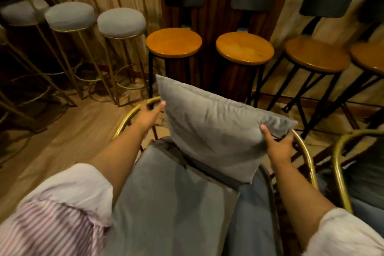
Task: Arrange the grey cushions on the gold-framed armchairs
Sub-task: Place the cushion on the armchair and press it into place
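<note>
A grey square cushion [214, 129] stands tilted against the curved gold back rail [304, 149] of the armchair in front of me. My left hand [150, 116] touches its upper left edge, fingers behind the fabric. My right hand [278, 143] grips its right corner, thumb in front. Below it, a larger grey cushion [166, 197] lies on the armchair's seat. A second gold-framed armchair [337, 164] shows at the right edge with a dark cushion in it.
Three gold bar stools with grey padded tops [121, 23] stand at the back left. Several wooden-seat stools on black legs [174, 42] line the back wall and the right. Bare wooden floor [68, 131] lies to the left of the armchair.
</note>
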